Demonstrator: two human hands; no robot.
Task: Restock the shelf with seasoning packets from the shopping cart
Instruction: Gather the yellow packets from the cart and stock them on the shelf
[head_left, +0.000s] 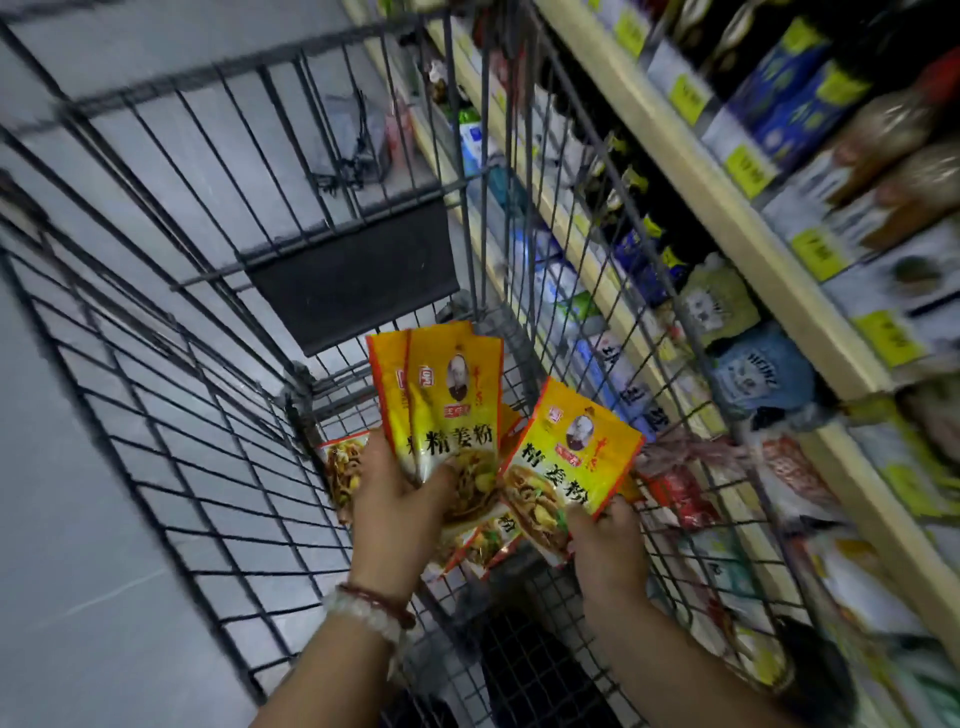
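The tall cream-coloured store shelf (717, 208) runs from twelve o'clock down to four o'clock along the right side, its tiers packed with blurred bottles, blue cartons and pale bags, with yellow price tags (748, 169) along the edges. The dark wire-mesh shopping cart (171, 395) fills the centre and left, its right wall just beside the shelf, and a black panel (358, 280) hangs on its far end at about twelve o'clock from the hands. Grey floor (67, 545) shows through the mesh at nine o'clock.

Both forearms enter from six o'clock. The left hand (400, 504), with a red cord and pale bead bracelet (371, 608) on its wrist, grips a fanned stack of yellow-and-orange seasoning packets (447, 405) with black characters and a small portrait; its thumb lies across the front of the foremost packet, and the stack stands nearly upright above the cart's inside. The right hand (608, 551), at three o'clock from the left, pinches the lower edge of a single matching yellow seasoning packet (571, 457), tilted with its top toward one o'clock, its lower left corner close to the left hand's stack.

More packets of the same kind (483, 540) lie in the cart between and beneath the two hands, and another (340, 467) shows at nine o'clock from the left hand, against the cart's mesh.
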